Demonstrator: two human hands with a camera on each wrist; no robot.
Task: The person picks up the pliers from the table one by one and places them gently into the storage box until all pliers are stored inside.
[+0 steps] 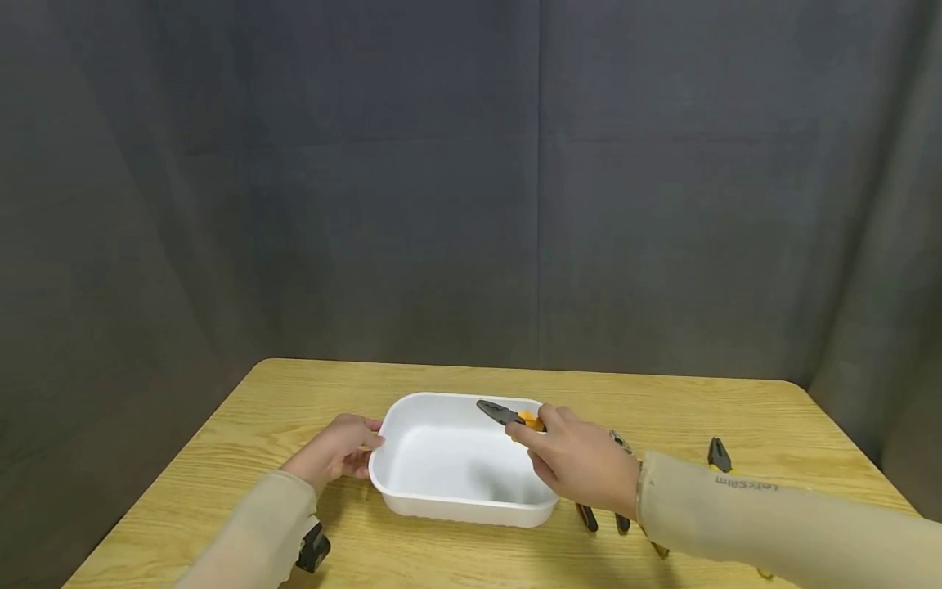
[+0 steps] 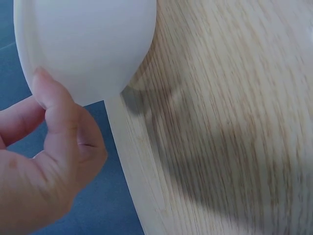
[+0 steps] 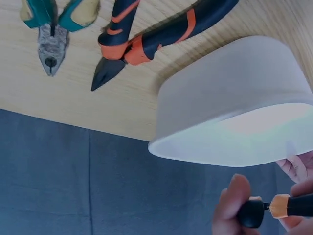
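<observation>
A white plastic tub stands on the wooden table. My left hand holds the tub's left rim. In the left wrist view the thumb presses on the tub's rim. My right hand grips a pair of pliers with dark jaws and an orange handle. It holds them above the tub's far right corner, jaws pointing left. In the right wrist view the fingers pinch the pliers' black and orange handle beside the tub's wall.
More pliers lie on the table right of the tub: a black and orange pair, a teal-handled pair and another pair further right. Dark handles show under my right wrist. A grey curtain hangs behind the table.
</observation>
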